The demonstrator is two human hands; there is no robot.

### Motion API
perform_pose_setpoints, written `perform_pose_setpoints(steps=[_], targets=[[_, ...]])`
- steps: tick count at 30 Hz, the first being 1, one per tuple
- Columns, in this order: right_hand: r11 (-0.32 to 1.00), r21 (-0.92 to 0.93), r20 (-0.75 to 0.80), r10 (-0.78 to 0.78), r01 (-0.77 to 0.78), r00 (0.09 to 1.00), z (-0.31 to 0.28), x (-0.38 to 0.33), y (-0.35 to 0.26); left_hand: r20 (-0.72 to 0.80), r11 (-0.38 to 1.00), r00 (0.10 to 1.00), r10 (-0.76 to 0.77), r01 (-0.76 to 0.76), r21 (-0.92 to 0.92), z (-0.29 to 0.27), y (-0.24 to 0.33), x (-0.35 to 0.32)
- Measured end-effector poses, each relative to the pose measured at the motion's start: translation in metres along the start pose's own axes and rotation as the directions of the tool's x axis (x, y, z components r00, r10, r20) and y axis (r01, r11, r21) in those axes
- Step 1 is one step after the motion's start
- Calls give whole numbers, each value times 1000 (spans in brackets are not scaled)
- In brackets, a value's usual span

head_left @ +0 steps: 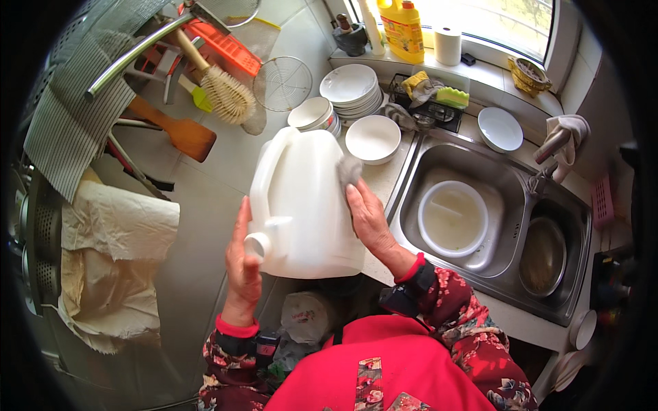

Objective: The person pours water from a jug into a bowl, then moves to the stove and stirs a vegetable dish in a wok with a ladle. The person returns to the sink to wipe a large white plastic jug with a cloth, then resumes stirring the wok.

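Observation:
A large translucent white plastic jug (pixel 312 205) is held up in front of me, tilted, its open round mouth toward my lower left. My left hand (pixel 241 267) supports it at the mouth end, below the moulded handle, fingers along the side. With my right hand (pixel 372 222) I press a fuzzy grey scrubbing pad (pixel 349 169) against the jug's right side. Part of those right fingers is hidden behind the pad and the jug's edge.
Right of the jug is a double steel sink (pixel 504 198) with a white basin (pixel 452 218) of cloudy water. Stacked plates (pixel 349 85) and a white bowl (pixel 373 139) stand beyond the jug. Hanging utensils, including a brush (pixel 223 92) and wooden spatula (pixel 188 137), fill the left.

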State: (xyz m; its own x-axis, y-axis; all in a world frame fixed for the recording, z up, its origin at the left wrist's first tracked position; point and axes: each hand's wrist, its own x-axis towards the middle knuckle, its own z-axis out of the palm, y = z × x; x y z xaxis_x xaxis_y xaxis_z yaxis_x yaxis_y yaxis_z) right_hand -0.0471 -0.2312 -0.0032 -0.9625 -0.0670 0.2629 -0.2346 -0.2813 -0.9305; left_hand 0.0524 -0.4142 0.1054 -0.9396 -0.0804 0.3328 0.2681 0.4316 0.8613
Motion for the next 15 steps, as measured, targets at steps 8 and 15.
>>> perform_pose_setpoints(steps=[8, 15], targets=[[468, -593, 586, -307, 655, 750, 34, 52, -78, 6, 992, 1000, -4, 3, 122, -5, 1, 5], [372, -606, 657, -263, 703, 706, 48, 74, -72, -20, 993, 1000, -13, 15, 113, -2, -3, 5]])
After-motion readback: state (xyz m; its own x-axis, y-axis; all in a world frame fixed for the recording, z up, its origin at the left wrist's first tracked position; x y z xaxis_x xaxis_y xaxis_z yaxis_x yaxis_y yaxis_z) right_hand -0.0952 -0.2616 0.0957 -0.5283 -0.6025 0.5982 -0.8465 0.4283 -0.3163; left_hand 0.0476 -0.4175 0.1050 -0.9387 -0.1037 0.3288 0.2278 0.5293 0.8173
